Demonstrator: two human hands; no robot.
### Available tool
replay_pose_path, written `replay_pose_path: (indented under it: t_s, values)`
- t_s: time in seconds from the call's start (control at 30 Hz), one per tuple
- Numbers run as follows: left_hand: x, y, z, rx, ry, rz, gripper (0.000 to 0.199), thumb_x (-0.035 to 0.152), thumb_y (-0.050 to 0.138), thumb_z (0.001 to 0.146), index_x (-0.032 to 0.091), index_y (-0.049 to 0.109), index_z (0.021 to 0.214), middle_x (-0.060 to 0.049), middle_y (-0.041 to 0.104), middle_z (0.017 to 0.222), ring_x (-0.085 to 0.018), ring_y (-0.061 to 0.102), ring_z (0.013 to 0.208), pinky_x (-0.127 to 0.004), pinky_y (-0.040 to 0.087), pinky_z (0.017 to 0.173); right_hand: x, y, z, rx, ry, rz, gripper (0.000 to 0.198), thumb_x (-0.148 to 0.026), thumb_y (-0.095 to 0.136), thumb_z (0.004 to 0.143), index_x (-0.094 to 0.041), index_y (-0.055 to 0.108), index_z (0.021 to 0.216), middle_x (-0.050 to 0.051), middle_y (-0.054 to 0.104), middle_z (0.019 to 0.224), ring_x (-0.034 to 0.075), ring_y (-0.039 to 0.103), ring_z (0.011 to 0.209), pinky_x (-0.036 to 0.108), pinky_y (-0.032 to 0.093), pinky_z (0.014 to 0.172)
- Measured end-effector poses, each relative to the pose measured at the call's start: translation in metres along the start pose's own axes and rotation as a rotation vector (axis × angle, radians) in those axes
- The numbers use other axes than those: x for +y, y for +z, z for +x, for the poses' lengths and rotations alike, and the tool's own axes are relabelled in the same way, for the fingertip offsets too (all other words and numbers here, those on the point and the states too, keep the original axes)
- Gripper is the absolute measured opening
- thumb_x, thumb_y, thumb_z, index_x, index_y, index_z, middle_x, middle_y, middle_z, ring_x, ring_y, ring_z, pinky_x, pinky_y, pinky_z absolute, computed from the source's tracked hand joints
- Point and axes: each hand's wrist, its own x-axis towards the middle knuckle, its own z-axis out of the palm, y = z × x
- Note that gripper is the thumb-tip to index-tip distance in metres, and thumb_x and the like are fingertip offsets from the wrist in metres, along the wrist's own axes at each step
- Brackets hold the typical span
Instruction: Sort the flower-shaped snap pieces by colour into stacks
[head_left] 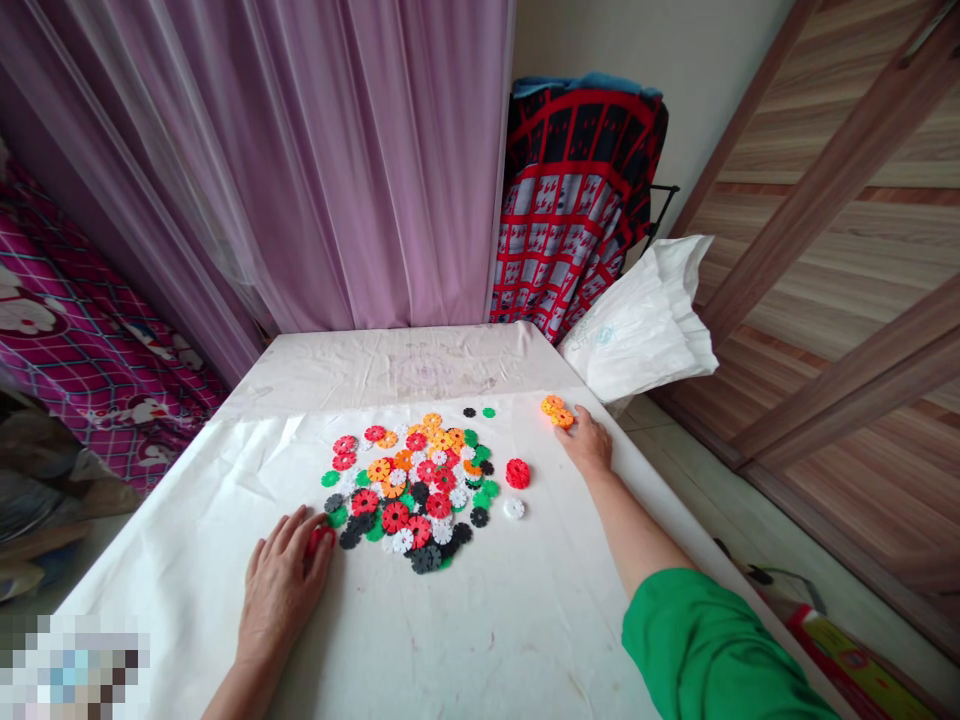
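No text, number or brand can be read anywhere in this view. The white plastic bag (643,325) at the table's far right corner carries a faint bluish printed mark, too small and pale to make out, and the yellow box (855,662) on the floor at lower right shows dark print that is blurred beyond reading

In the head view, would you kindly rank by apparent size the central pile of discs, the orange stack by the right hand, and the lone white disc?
1. Central pile of discs, by far the largest.
2. Orange stack, touched by the right hand.
3. Lone white disc, smallest.
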Motion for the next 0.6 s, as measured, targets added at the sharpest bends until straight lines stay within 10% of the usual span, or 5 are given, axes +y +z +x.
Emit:
replay_pose_path:
  t_s: [0.6]
  values:
    - [-0.001, 0.0, 0.0, 0.007, 0.016, 0.006, 0.043, 0.046, 0.036, 0.096, 0.026, 0.065, 0.121, -0.009, 0.057, 0.142, -0.03, 0.045, 0.137, -0.053, 0.036, 0.112, 0.002, 0.003, -0.013, 0.103, 0.044, 0.144, 0.031, -0.032, 0.053, 0.083, -0.015, 0.059, 0.109, 0.014, 0.068, 0.109, 0.027, 0.059, 0.101, 0.034, 0.041, 0.088]
